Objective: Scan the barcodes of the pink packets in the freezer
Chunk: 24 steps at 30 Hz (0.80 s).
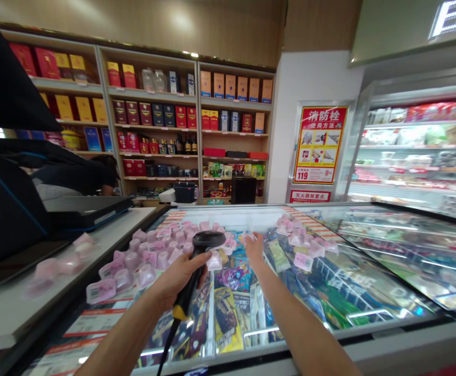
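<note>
**A:** Your left hand [176,279] is wrapped tight around the scanner [198,263] — fingers closed on the handle, head tipped forward above your knuckles, the cable trailing down below your wrist.

**B:** And the right?

**A:** Your right hand [254,248] is stretched out past the scanner head, fingers pinched on a pink packet [248,237] at the far end of your reach. It looks lifted just off the freezer lid [369,245], though the blur makes that hard to swear to.

**B:** So where are we in the job?

**A:** I'd judge you're mid-scan: one packet picked, not yet read. More packets [153,256] lie in a heap just left of your scanner hand, and a second cluster [302,240] sits right of your reaching hand.

**B:** What does the next move need?

**A:** Bring packet and scanner head together — label turned toward the scanner window, held steady, close enough to read. Mind the cable doesn't drag the heap.
</note>
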Motion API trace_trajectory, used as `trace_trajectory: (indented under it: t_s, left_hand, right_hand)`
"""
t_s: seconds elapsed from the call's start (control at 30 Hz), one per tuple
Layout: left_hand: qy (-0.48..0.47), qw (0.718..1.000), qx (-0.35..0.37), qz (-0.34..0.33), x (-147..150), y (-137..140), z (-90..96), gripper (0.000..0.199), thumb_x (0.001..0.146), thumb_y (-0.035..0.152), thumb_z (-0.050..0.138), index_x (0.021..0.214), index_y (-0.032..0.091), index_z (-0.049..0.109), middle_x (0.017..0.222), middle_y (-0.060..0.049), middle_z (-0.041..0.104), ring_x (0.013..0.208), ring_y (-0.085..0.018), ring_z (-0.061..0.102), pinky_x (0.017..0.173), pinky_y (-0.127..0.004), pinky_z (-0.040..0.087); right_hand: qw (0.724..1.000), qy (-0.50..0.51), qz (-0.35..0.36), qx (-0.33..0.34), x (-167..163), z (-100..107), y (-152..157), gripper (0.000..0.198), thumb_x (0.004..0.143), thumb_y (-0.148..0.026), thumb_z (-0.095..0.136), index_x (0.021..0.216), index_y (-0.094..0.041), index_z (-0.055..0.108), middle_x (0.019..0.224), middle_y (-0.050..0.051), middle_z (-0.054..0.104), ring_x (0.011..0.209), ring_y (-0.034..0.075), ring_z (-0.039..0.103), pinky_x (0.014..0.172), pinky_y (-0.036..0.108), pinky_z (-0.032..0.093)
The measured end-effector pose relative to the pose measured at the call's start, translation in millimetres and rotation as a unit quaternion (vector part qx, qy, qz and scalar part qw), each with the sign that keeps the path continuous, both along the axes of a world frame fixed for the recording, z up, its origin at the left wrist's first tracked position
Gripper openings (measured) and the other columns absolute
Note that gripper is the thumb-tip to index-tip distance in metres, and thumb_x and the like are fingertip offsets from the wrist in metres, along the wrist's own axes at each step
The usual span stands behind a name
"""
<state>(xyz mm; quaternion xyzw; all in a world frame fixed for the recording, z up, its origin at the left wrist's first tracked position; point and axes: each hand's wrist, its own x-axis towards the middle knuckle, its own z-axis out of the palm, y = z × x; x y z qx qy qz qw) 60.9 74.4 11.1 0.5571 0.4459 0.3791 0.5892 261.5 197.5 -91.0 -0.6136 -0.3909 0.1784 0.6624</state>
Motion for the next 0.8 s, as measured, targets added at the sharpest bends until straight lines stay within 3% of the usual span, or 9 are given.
trace_trajectory:
  t_s: [0.1,0.33,0.53,0.63,0.8]
  left_hand:
    - [-0.003,1.000,-0.012,0.024,-5.9,-4.6,5.2,0.029,0.061,0.041,0.058,0.057,0.016,0.044,0.046,0.005,0.049,0.038,-0.005,0.043,0.039,-0.018,0.033]
    - [-0.002,0.999,-0.020,0.045,-16.2,-11.5,9.2,0.028,0.059,0.040,0.060,0.060,0.016,0.045,0.046,0.006,0.048,0.037,-0.005,0.042,0.036,-0.016,0.032]
    - [0.005,0.999,-0.013,0.041,-20.2,-8.9,1.4,0.029,0.059,0.042,0.059,0.061,0.016,0.047,0.049,0.004,0.050,0.039,-0.006,0.043,0.038,-0.018,0.034]
    - [0.019,1.000,-0.013,0.017,-16.3,-7.6,-2.6,0.030,0.062,0.044,0.057,0.059,0.015,0.047,0.049,0.004,0.049,0.040,-0.006,0.043,0.039,-0.017,0.034]
    - [0.025,0.999,-0.005,-0.047,2.1,-3.9,-10.5,0.030,0.066,0.044,0.053,0.061,0.015,0.049,0.050,0.002,0.051,0.041,-0.006,0.043,0.041,-0.018,0.034]
  right_hand:
    - [0.996,-0.080,-0.017,-0.032,-16.3,-0.7,8.1,0.041,0.071,-0.022,0.038,0.110,-0.007,0.042,0.107,0.017,0.052,0.101,0.022,0.048,0.083,0.032,0.037]
    - [0.965,-0.238,0.099,-0.057,-53.5,-3.7,29.1,0.041,0.079,-0.030,0.034,0.115,-0.013,0.044,0.123,0.014,0.041,0.120,0.024,0.027,0.097,0.041,0.021]
    - [0.958,-0.217,0.174,-0.067,-70.5,-3.4,30.1,0.057,0.080,-0.044,0.024,0.126,-0.011,0.029,0.130,0.013,0.033,0.121,0.021,0.026,0.097,0.038,0.023]
    - [0.959,-0.242,0.142,-0.050,-50.4,3.2,12.4,0.060,0.079,-0.045,0.026,0.126,-0.008,0.028,0.131,0.015,0.030,0.122,0.022,0.023,0.097,0.037,0.022]
    - [0.929,-0.365,0.015,-0.051,31.0,22.1,-36.1,0.055,0.073,-0.038,0.042,0.123,-0.015,0.034,0.128,0.012,0.035,0.119,0.023,0.028,0.096,0.039,0.024]
